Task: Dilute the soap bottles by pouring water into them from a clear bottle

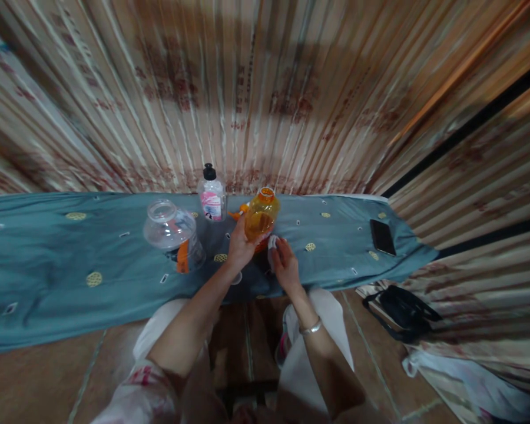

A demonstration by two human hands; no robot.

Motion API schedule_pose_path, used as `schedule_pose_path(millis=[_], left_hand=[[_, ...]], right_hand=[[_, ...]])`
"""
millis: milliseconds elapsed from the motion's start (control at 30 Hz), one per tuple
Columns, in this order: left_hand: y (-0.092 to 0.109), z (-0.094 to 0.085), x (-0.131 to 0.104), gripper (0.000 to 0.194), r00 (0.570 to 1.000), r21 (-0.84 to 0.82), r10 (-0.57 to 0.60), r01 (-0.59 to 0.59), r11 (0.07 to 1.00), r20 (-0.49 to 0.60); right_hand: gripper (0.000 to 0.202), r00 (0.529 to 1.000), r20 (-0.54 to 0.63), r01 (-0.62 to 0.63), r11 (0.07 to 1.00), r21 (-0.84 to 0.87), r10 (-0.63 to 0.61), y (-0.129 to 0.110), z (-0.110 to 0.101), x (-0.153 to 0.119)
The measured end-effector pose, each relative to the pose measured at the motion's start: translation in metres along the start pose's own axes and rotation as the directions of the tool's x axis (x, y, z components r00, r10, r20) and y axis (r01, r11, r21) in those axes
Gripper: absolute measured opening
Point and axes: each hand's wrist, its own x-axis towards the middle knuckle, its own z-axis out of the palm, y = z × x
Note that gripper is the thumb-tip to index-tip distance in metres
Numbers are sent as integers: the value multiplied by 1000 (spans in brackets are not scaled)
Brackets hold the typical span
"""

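Fingers of left hand (241,242) mostly hidden behind amber bottle (262,219); orange item (244,208) at bottle's 9 o'clock partly covered, shape unclear. White wad (271,244), at bottle's 5 o'clock, too small to identify. Left hand curled round bottle's side, gripping it, mouth toward 12. Right hand (285,264) half-curled, fingertips pinching wad. Clear jar (162,228) at 9 o'clock, black-capped bottle (212,201) at 10.

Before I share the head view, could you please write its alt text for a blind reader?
The left hand holds an amber bottle, while the right hand holds a white wad beside it. On the blue-green tablecloth, a clear jar and a black-capped bottle stand to the left, with a dark phone to the right.
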Motion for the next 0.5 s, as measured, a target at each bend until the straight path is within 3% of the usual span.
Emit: schedule_pose_path(millis=[167, 300, 400, 500], left_hand=[[2, -7, -5, 61, 999, 3, -31, 30, 1000, 19], [2, -11, -9, 65, 999, -36, -46, 46, 998, 25], [5, -11, -10, 64, 997, -42, -67, 68, 997, 28], [9, -12, -11, 65, 994, -61, -103, 105, 993, 37]], right_hand=[[46, 995, 65, 89, 987, -136, -81, 0, -13, 6], [45, 985, 98, 162, 960, -230, -143, -5, -25, 60], [36, 946, 260, 262, 926, -271, -192, -11, -10, 115], [38, 870, 429, 386, 879, -280, -245, -18, 20, 159]])
